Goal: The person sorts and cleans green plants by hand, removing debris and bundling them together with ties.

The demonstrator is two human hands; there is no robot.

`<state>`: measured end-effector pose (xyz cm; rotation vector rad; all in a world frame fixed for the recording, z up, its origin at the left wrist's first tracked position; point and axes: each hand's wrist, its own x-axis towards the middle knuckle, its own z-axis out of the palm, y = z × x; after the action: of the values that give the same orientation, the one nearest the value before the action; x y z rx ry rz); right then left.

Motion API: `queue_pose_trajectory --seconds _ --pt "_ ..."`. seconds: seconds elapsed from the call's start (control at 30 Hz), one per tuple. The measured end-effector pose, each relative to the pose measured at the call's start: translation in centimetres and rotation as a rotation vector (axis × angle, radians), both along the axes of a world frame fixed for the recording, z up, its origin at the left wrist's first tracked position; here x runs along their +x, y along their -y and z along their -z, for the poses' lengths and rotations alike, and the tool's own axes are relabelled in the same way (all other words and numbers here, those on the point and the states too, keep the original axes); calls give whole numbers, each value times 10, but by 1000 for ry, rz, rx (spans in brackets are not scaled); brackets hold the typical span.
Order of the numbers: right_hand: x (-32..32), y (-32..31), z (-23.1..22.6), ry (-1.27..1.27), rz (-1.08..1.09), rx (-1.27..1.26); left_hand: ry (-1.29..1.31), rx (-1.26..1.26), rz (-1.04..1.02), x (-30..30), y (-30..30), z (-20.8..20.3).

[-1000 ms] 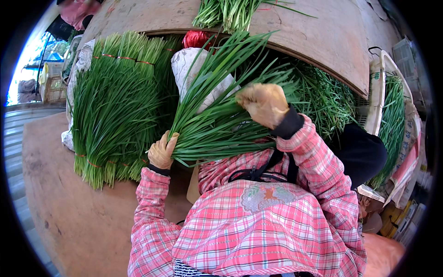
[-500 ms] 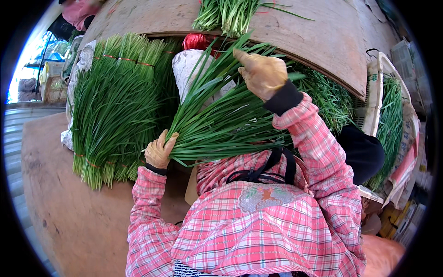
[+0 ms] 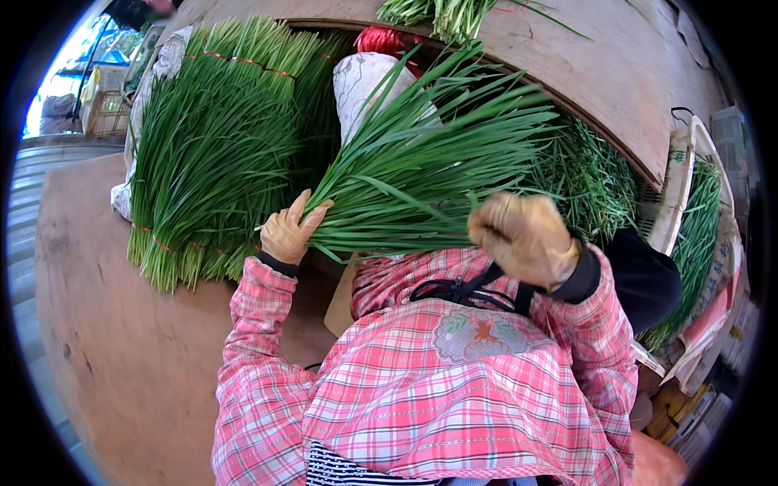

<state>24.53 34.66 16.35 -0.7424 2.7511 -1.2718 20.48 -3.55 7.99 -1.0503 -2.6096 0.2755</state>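
Observation:
My gloved left hand is closed around the stalk end of a loose bunch of garlic chives, whose long flat leaves fan out to the right and away from me. Off the bunch's near right side, my gloved right hand has its fingers curled, slightly smeared by motion. A thin bit of green shows by its fingertips, but what they hold is hidden. To the left lie several tied chive bundles, bound with red ties.
A raised wooden board spans the far side, with more cut chives on it. Beneath its edge sit a white sack, a red shiny roll and loose greens. At the right stands a lined crate of greens.
My right hand has come down and toward me from the upper leaves to the bunch's near right side. The left hand keeps its hold. The whole view has shifted slightly.

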Motion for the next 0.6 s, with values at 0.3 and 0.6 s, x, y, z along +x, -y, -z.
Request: queue_pose_trajectory --seconds 0.3,0.6 --pt "9 -1 15 35 12 -199 -4 9 -13 1 1 -6" --pt "28 0 12 597 -106 -333 15 47 4 -1 2 -3"
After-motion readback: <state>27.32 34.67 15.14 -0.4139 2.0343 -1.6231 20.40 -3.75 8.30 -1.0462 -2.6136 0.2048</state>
